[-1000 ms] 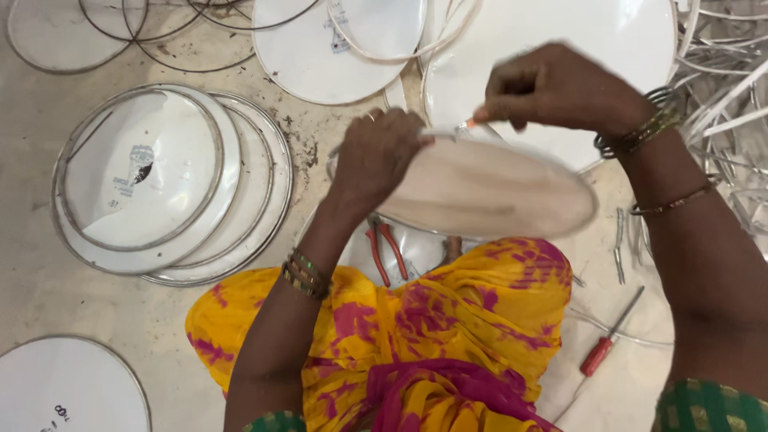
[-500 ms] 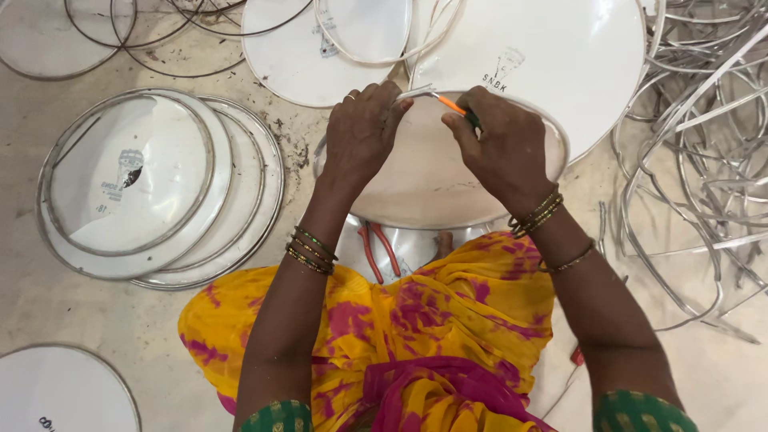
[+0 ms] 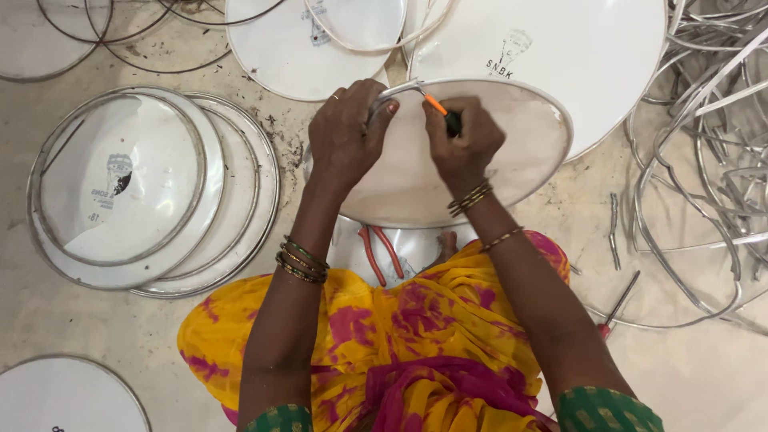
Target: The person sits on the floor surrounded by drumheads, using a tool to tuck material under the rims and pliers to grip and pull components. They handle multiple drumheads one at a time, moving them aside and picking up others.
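Note:
A round white drum skin with a metal hoop (image 3: 512, 160) lies tilted over my lap. My left hand (image 3: 346, 132) grips its upper left rim, fingers curled over the hoop. My right hand (image 3: 462, 144) is shut on a small tool with an orange and black handle (image 3: 442, 110), its tip at the rim beside my left fingers. Red-handled pliers (image 3: 380, 252) lie on a skin under the held one, near my foot.
A stack of hooped skins (image 3: 152, 192) lies at left. More white skins (image 3: 560, 40) lie at the top, another (image 3: 64, 396) at bottom left. Loose metal hoops (image 3: 704, 160) pile up at right, with a red-handled screwdriver (image 3: 618, 308) on the floor.
The skin went from held edge-up to lying flatter over my lap. My right hand came down from above it to the rim, next to my left hand.

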